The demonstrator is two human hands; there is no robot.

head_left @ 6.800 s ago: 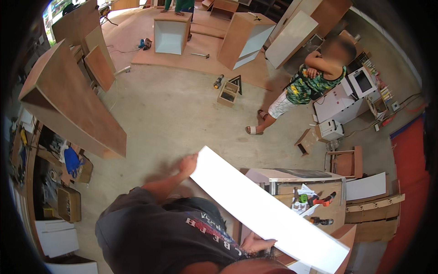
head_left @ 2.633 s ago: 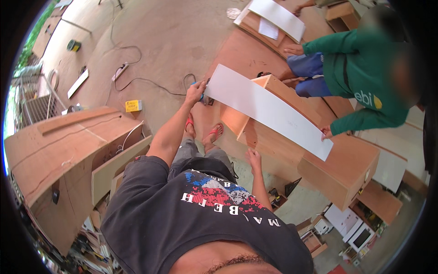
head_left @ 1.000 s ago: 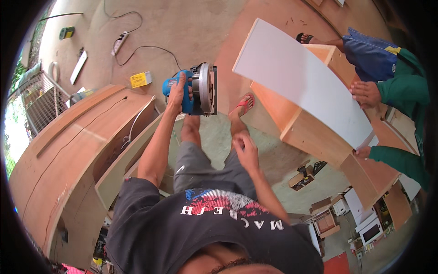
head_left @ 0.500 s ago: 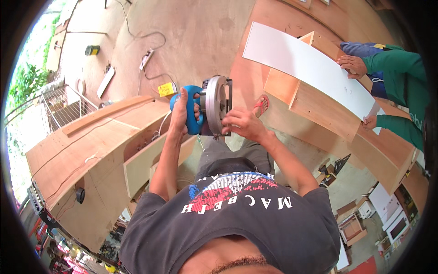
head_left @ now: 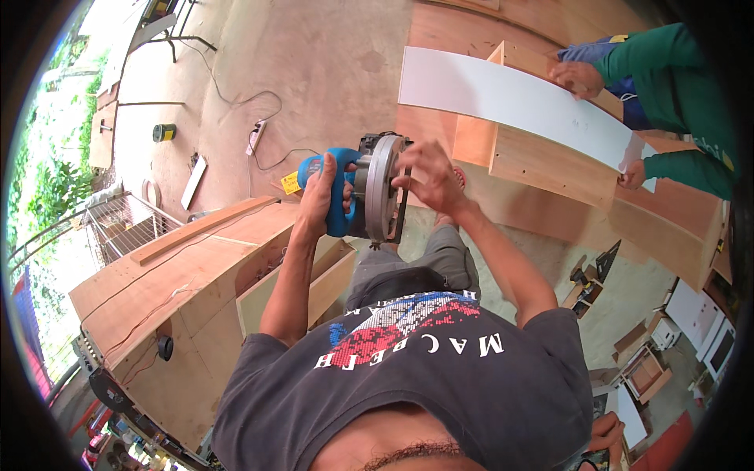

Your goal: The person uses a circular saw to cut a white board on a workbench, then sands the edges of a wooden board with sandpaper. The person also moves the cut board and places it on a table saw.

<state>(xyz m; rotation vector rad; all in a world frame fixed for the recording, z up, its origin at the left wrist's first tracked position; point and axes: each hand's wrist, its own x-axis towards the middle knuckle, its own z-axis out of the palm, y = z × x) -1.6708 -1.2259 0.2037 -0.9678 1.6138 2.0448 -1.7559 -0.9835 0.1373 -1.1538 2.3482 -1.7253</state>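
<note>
saw [head_left: 363, 184]: held up before the person [head_left: 400, 369], long side running away from them, handle [head_left: 341, 216] leftward, base plate [head_left: 405, 212] facing right | left hand [head_left: 320, 196]: fingers clenched round handle | right hand [head_left: 437, 179]: fingers bent at plate, grip cannot be told | wooden box [head_left: 584, 304] on floor [head_left: 542, 263]: drill [head_left: 580, 276] at it, inside or beside unclear

I'm seeing daylight pouring in from left, greenery [head_left: 75, 161] washing out toward white. Floor [head_left: 338, 71] showing fairly bright; lower right looking dimmer. Soft shadow dulling left part of white board [head_left: 522, 100]. Saw [head_left: 381, 192] reading fairly crisp, right hand [head_left: 432, 177] blurring slightly. Straight edges bowing near rim, black surround swallowing corners.
</note>
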